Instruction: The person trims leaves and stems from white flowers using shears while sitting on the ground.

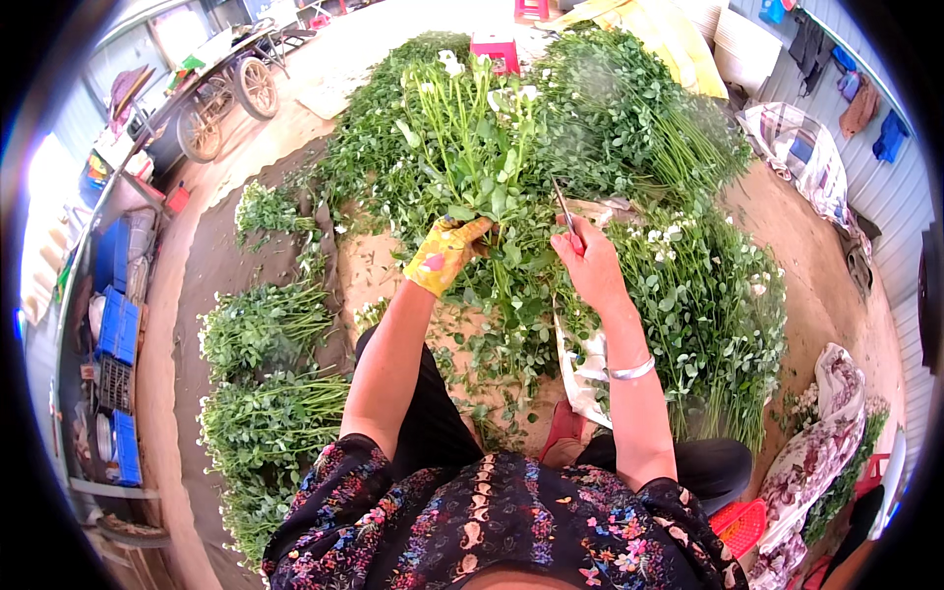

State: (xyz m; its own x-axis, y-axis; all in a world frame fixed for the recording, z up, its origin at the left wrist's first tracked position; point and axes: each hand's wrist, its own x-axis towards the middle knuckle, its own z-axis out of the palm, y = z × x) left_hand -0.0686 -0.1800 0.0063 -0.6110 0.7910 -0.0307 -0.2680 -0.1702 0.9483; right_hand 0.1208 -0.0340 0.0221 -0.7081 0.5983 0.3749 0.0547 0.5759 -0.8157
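Observation:
My left hand [441, 258], in a yellow patterned glove with bare fingertips, grips a bunch of leafy stems with white flowers [472, 151]. The blooms point away from me, and the lower stems hang below my fist. In my right hand [597, 269], bare and with a silver bangle at the wrist, is a red-handled cutting tool [563, 203]. Its thin metal blade points up and away, to the right of the bunch and apart from it. Whether it is scissors or a knife I cannot tell. Loose greenery [509, 346] covers the floor below my hands.
Large heaps of cut stems lie ahead [619, 110] and to my right [708, 317]. Several sorted bunches [269, 324] rest on a dark ground sheet [214, 258] at left. A pink stool [495, 50] stands beyond. Blue crates [118, 324] and a wheeled cart [221, 96] line the left.

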